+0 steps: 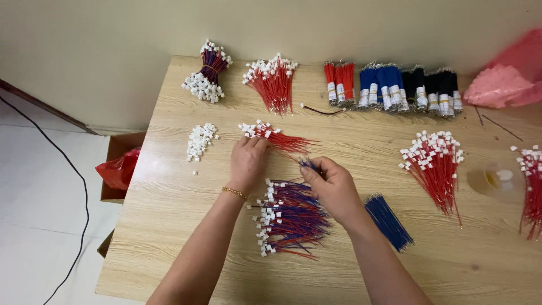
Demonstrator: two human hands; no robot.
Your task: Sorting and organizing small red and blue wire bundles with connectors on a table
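Observation:
My left hand (247,161) rests on a small fan of red wires with white connectors (270,135), pinching one near its connector end. My right hand (333,186) is closed on the tip of a thin blue wire (309,164), close to the left hand's fingers. Just below both hands lies a heap of joined red and blue wires with white plugs (291,217). A loose bunch of blue wires (388,221) sits right of my right wrist. A gold bracelet (234,192) is on my left wrist.
On the wooden table (451,265) are a pile of white connectors (200,140), bundled red, blue and black wires (392,87) at the back, red connector wires (435,164) at right, a tape roll (497,179) and pink bags (505,82). A cardboard box (118,164) stands by the left edge.

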